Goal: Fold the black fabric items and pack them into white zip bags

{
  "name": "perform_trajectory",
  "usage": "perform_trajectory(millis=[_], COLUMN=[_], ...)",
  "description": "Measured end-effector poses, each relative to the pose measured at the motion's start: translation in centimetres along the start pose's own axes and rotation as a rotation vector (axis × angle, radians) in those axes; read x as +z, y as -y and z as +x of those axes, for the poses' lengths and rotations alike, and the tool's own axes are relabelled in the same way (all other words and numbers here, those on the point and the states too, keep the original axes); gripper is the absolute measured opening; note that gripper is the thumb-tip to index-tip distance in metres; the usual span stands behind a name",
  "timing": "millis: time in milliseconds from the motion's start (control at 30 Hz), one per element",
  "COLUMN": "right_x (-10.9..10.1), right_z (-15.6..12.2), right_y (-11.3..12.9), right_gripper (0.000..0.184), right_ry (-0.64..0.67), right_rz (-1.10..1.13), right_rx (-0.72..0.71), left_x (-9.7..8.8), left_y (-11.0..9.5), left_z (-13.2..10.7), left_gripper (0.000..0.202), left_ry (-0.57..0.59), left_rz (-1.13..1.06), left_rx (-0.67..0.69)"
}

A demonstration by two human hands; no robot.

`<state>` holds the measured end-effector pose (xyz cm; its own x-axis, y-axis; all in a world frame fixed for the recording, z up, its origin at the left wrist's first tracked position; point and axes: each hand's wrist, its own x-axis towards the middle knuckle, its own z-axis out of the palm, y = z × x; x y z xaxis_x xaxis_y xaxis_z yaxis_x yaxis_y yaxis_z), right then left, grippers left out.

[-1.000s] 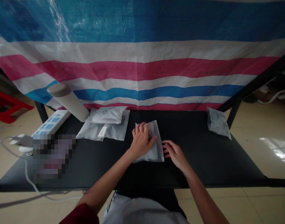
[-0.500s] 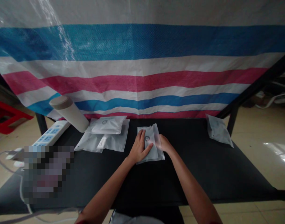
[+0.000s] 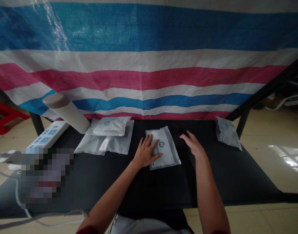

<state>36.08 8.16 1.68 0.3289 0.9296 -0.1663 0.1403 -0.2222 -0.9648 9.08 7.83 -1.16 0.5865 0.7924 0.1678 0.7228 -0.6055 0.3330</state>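
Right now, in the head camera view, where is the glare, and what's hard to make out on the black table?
In the head view, glare sits on the glossy beige floor tiles and as a white streak on the striped woven tarp; a pixelated patch hides the table's left front, and the black table top looks dim.

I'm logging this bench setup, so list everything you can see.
Striped tarpaulin: one, blue, white and pink, hanging behind the table.
Table: one, black, centre.
Zip bag: one, translucent white, printed, mid-table.
Bag pile: at least three, translucent white, back left of table.
Loose bag: one, translucent white, back right corner.
Tube: one, beige, tilted, back left.
Power strip: one, white with blue sockets, left side.
Plastic stool: one, red, floor at left, partly visible.
Pixelated patch: one, unreadable, left side.
Left hand: one, flat on the zip bag.
Right hand: one, right of the zip bag, apart from it.
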Motion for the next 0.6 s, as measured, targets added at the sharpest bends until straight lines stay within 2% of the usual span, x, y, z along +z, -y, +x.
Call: perform_trajectory(millis=[100,200,267,367,467,533,600], right_x=[-1.3,-1.0,-0.2,1.3,2.1,2.1,1.8], right_z=[0.1,0.0,-0.3,-0.8,-1.0,-1.0,-0.8], right_y=[0.5,0.9,1.1,1.1,0.9,0.7,0.6], right_gripper=[0.027,0.028,0.031,0.038,0.045,0.045,0.043], right_ry=[-0.111,-0.098,-0.048,0.056,0.121,0.113,0.089], right_rz=[0.262,0.434,0.389,0.17,0.049,0.045,0.04], right_rx=[0.078,0.129,0.138,0.098,0.058,0.064,0.068], left_x=[-0.5,-0.7,-0.7,-0.7,-0.9,-1.1,-1.3], left_y=[0.1,0.5,0.8,1.2,1.6,2.0,2.5], left_z=[0.1,0.1,0.1,0.0,-0.2,-0.3,-0.3], left_gripper=[0.065,0.058,0.053,0.052,0.074,0.092,0.099], left_ry=[0.025,0.018,0.017,0.009,-0.074,-0.154,-0.231], left_rz=[-0.029,-0.066,-0.096,-0.164,-0.322,-0.453,-0.534], left_rx=[0.024,0.038,0.057,0.083,0.058,0.024,-0.025])
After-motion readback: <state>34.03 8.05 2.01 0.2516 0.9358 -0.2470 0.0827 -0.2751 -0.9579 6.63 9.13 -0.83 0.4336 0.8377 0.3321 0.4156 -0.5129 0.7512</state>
